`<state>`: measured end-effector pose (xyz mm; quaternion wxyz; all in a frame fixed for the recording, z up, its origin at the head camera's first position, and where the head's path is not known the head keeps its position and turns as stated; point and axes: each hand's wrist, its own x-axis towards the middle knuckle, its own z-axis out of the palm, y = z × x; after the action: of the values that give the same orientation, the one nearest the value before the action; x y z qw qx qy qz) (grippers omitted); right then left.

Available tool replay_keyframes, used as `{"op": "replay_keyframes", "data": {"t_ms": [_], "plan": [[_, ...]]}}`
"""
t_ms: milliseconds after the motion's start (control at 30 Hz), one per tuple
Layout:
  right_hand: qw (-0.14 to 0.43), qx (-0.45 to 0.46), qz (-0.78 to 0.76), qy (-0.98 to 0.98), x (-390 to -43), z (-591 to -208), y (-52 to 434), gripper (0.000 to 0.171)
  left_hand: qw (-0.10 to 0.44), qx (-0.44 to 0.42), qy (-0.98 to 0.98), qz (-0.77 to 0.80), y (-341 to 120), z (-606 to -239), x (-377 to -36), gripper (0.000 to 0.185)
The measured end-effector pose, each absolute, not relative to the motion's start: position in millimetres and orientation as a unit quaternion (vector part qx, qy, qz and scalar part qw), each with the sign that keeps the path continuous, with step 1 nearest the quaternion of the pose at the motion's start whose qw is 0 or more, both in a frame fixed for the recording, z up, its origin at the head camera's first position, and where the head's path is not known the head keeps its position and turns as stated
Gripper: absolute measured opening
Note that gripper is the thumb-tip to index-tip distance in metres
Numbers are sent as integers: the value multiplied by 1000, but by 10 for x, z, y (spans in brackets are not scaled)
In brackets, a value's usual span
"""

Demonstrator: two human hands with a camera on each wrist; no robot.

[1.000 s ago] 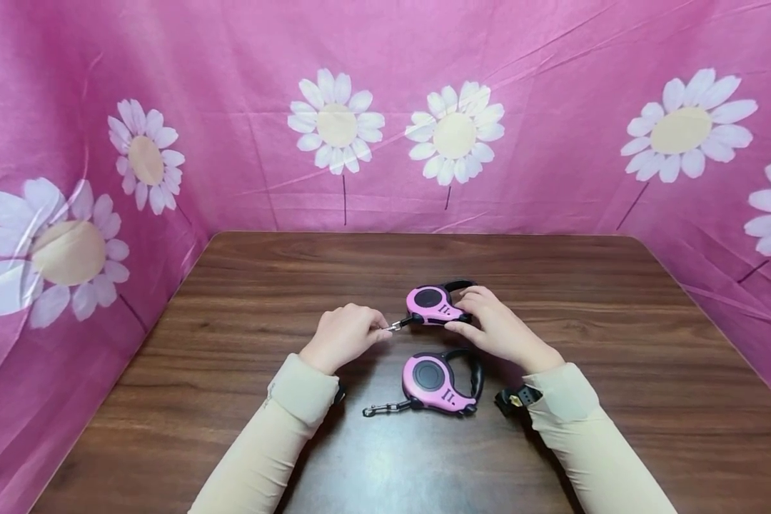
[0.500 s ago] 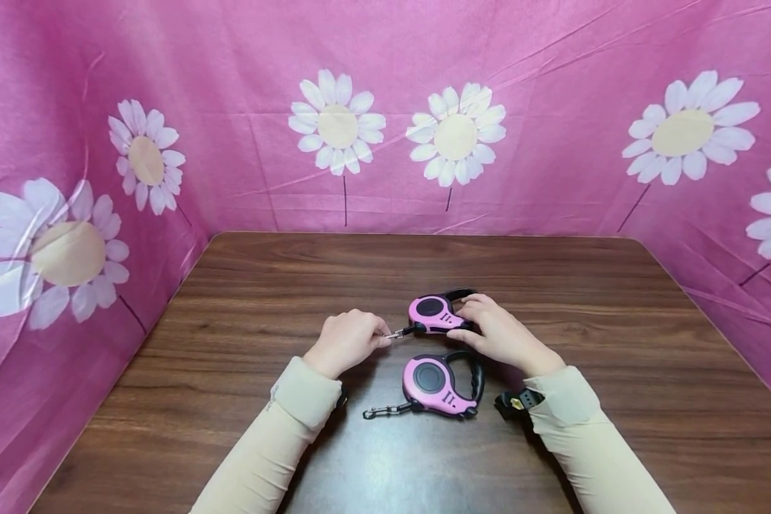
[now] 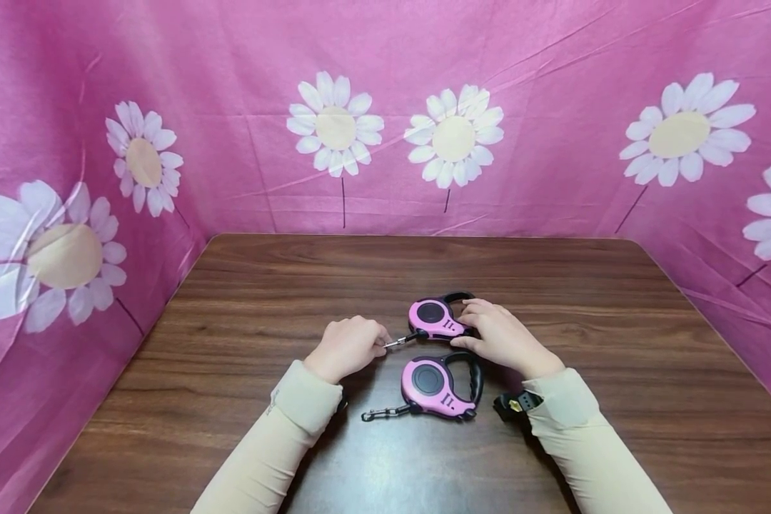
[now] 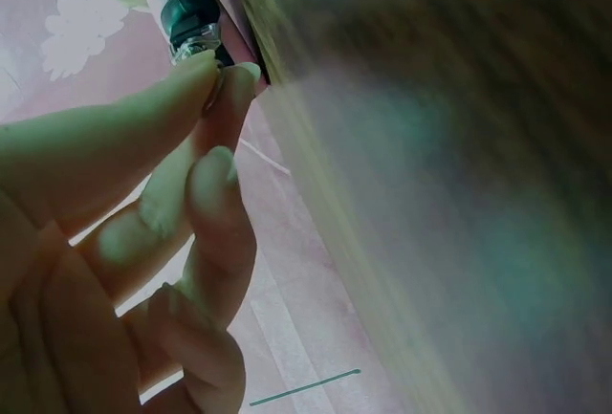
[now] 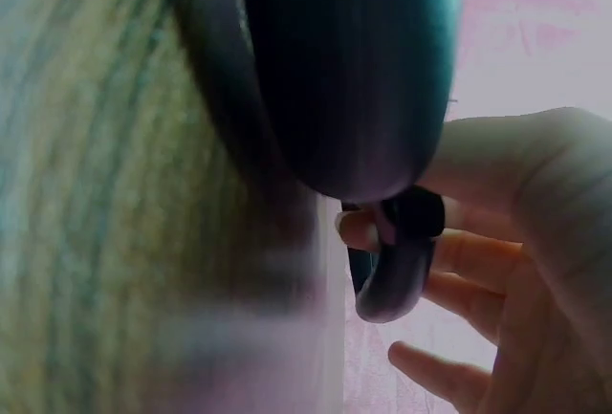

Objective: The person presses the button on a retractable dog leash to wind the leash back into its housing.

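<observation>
Two pink and black retractable dog leashes are on the wooden table in the head view. My left hand (image 3: pixel 348 348) pinches the metal clip (image 3: pixel 396 343) of the far leash (image 3: pixel 432 319) between thumb and index finger. In the left wrist view that clip (image 4: pixel 199 41) sits at the fingertips, its other fingers loosely bent. My right hand (image 3: pixel 502 337) holds the far leash at its right end, thumb on the near side and fingers by the black handle. Closer to me lies the near leash (image 3: pixel 427 396), untouched, its clip (image 3: pixel 382 412) pointing left.
The brown wooden table (image 3: pixel 283 271) reaches back to a pink cloth (image 3: pixel 540 193) printed with white daisies. Below the right wrist hangs a black strap (image 3: pixel 517 403), beside the near leash's handle. In the right wrist view a large dark handle (image 5: pixel 354 70) fills the foreground.
The far leash has slid a little toward me, nearer the other leash. Both hands came along with it, and its clip now slants down to the left. The near leash has stayed in place.
</observation>
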<state>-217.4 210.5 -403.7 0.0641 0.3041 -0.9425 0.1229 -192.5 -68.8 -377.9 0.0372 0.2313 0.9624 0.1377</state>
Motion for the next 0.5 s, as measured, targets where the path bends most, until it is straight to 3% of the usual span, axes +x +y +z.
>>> {"op": "replay_keyframes", "data": {"t_ms": [500], "plan": [[98, 332, 119, -930, -2146, -4097, 2126, 26, 42, 236, 960, 143, -668, -3824, -1899, 7]]}}
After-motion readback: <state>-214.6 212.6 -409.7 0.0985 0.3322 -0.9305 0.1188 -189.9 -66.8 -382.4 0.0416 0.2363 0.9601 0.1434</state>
